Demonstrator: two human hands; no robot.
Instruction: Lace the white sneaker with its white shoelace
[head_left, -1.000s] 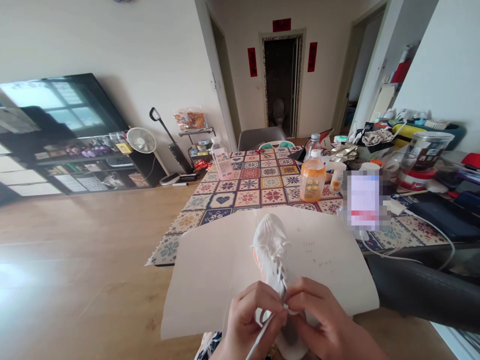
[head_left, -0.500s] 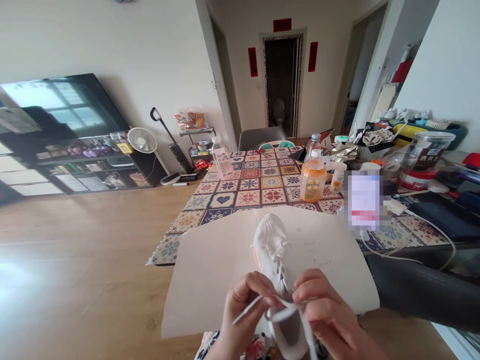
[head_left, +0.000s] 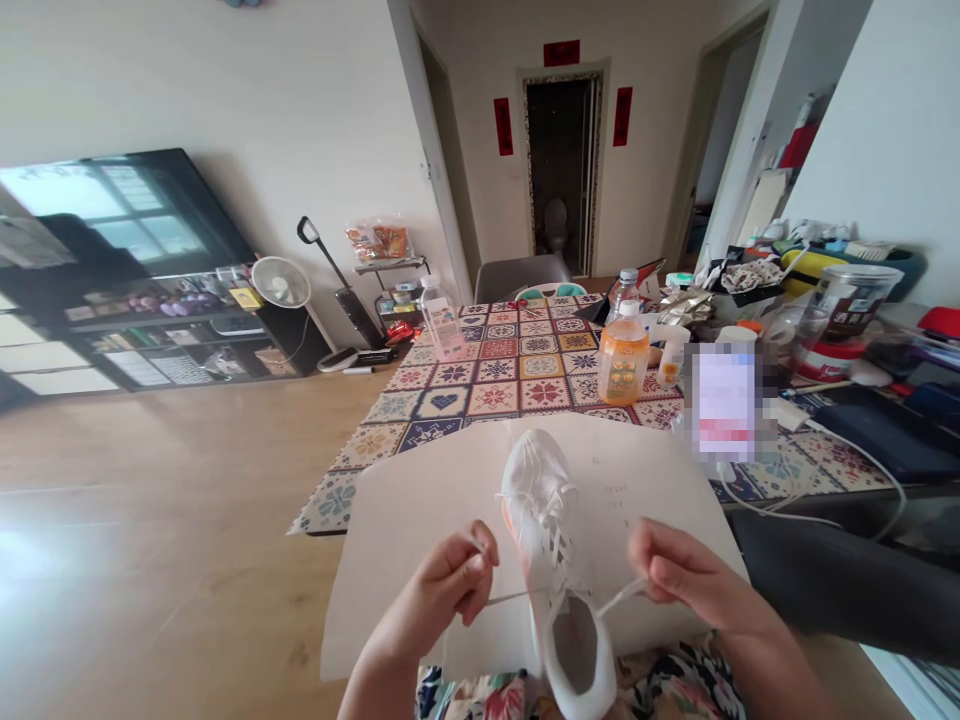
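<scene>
I read this as snugging the laces: left hand [head_left: 456, 578] pinching the left lace [head_left: 514, 598], thumb to curled fingers, right hand [head_left: 686, 572] pinching the right lace [head_left: 624, 596]. White shoe [head_left: 541, 560] lies between them on the paper sheet [head_left: 409, 520], toe toward the table [head_left: 442, 402], opening near me. To do it well, I want an even pull both sides, low and outward—no jerking, or the shoe may slide or twist. Tongue should lie flat, crossing centred.

Versus half a second ago: hands were close together over the opening—now they're well apart, opening exposed, shoe hardly moved.
</scene>
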